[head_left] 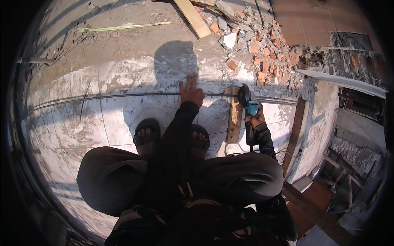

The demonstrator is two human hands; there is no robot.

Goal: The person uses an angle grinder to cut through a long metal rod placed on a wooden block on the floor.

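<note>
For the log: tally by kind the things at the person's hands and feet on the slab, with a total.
Angle grinder, in the right hand: 1
Short wooden board beside it: 1
Sandals: 2
Long groove line under the left hand: 1
Total: 5

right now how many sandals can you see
2: left sandal on the tiled floor; right sandal beside it, partly behind the left forearm.

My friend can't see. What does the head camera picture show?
A squatting person's right hand holds a blue angle grinder at a cut line in the white floor, left hand flat beside it. Brick rubble lies behind.
</note>
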